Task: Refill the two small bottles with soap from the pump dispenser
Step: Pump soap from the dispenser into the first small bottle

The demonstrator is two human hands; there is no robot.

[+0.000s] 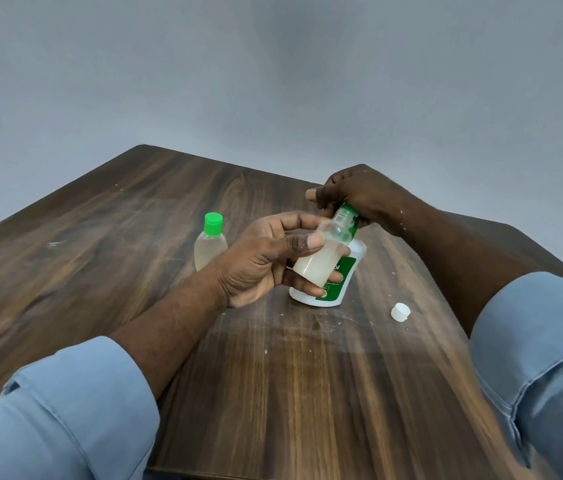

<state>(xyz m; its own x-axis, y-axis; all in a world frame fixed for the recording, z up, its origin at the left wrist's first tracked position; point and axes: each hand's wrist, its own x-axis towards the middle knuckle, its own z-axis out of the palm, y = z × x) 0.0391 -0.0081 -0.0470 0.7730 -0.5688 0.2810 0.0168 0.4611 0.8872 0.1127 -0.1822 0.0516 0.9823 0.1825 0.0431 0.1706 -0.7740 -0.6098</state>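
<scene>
Left hand: my left hand [266, 261] grips the open small bottle [321, 258], thumb across its near side and fingers curled round the far side.
Open small bottle: uncapped, tilted with its mouth up and to the right, held off the table right against the front of the pump dispenser [349, 268]; cloudy whitish liquid fills its lower part.
Right hand: my right hand [359, 199] sits on top of the dispenser, fingers curled down round the green pump head [352, 218], index finger sticking out to the left.
Pump dispenser: white body with a green label, leaning to the right, its base on the table at the middle.
Nozzle and mouth: they look very close, but my fingers hide whether they touch.
Capped small bottle: the capped small bottle [210, 247] stands upright on the table, left of my left hand, clear with a pale fill and a green cap [213, 224].
White cap: a white cap [400, 312] lies on the table, right of the dispenser and apart from it.
Table: the table [273, 393] is dark wood grain with rounded corners, marked with pale smears and small specks near the dispenser.
Room: a plain grey wall [273, 81] rises behind the far edge.
Sleeves: light blue sleeves [65, 410], pushed up both forearms.
</scene>
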